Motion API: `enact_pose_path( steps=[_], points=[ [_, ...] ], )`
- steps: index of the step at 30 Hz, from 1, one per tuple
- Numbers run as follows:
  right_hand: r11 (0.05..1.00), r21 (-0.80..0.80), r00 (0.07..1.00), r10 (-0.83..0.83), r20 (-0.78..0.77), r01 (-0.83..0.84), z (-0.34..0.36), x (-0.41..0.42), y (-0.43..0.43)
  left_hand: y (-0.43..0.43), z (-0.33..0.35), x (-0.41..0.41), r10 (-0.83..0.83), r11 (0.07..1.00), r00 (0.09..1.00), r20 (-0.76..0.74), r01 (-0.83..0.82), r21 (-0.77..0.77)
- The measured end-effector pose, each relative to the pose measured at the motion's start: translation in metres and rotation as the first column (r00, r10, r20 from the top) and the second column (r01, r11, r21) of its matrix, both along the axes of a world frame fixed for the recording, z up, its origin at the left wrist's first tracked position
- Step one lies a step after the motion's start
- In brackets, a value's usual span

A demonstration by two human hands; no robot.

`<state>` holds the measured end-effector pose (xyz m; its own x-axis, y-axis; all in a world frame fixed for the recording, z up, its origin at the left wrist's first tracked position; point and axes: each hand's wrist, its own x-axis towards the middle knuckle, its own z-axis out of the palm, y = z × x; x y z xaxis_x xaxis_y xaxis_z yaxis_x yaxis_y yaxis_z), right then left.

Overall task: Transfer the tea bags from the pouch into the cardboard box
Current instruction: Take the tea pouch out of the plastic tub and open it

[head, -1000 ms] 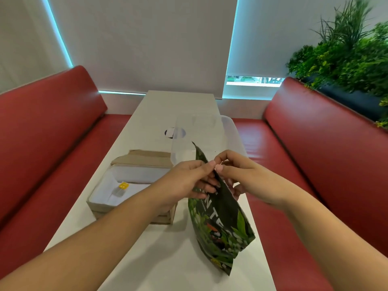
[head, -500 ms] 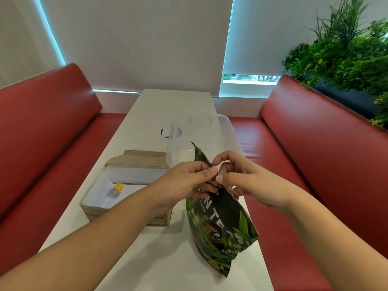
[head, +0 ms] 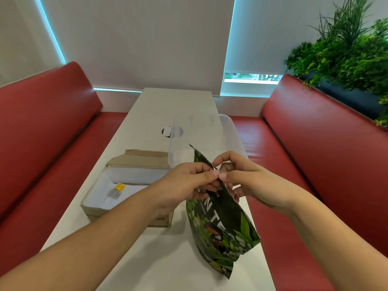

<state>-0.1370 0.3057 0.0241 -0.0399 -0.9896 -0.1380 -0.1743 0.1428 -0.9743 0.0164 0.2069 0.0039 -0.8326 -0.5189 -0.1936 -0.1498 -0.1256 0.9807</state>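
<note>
A dark green tea pouch (head: 222,225) with leaf print stands upright on the white table (head: 168,259). My left hand (head: 186,183) and my right hand (head: 243,177) both pinch its top edge, thumbs and forefingers meeting at the seam. The pouch's inside is hidden. Left of it sits the open cardboard box (head: 98,208) with a white lining. One tea bag with a yellow tag (head: 117,190) lies inside the box.
A clear plastic container (head: 228,133) stands behind the pouch. A small black and white round item (head: 171,131) lies further back on the table. Red benches (head: 315,154) flank both sides. Green plants (head: 344,49) fill the top right.
Both hands stay pinched on the pouch top. The view has shifted slightly; pouch and box keep their places on the table.
</note>
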Motion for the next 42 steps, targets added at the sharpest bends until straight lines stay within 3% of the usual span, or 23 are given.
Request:
enact_pose_path(
  steps=[9, 13, 16, 23, 28, 34, 37, 42],
  points=[
    [0.998, -0.038, 0.953, -0.067, -0.294, 0.058, 0.009, 0.014, 0.002, 0.005, 0.007, -0.002, 0.046, 0.996, 0.999, 0.015, -0.045, -0.077],
    [0.99, -0.118, 0.759, -0.134, -0.637, 0.076, 0.015, 0.023, 0.006, 0.006, 0.007, -0.003, 0.068, 0.986, 0.997, 0.031, -0.063, -0.153],
    [0.986, -0.159, 0.623, -0.155, -0.766, 0.051, 0.016, 0.026, 0.006, 0.008, 0.007, -0.004, 0.06, 0.975, 0.997, 0.041, -0.05, -0.216],
    [0.988, -0.155, 0.504, -0.122, -0.855, -0.024, 0.018, 0.029, 0.009, 0.012, 0.009, -0.004, 0.096, 0.923, 0.992, 0.082, -0.058, -0.38],
    [0.974, -0.213, 0.41, -0.228, -0.883, 0.082, 0.016, 0.013, 0.013, 0.011, 0.011, 0.004, 0.151, 0.924, 0.982, 0.114, -0.099, -0.368],
    [0.956, -0.234, 0.428, -0.289, -0.856, 0.176, 0.012, -0.009, 0.024, -0.001, 0.021, 0.021, 0.196, 0.914, 0.959, 0.205, -0.103, -0.393],
    [0.969, -0.22, 0.448, -0.245, -0.859, 0.109, 0.015, -0.002, 0.024, -0.004, 0.028, 0.022, 0.193, 0.841, 0.947, 0.258, -0.025, -0.54],
    [0.984, -0.177, 0.441, -0.147, -0.885, -0.028, 0.025, 0.015, 0.022, -0.002, 0.043, 0.01, 0.229, 0.643, 0.886, 0.402, 0.173, -0.746]
  ],
)
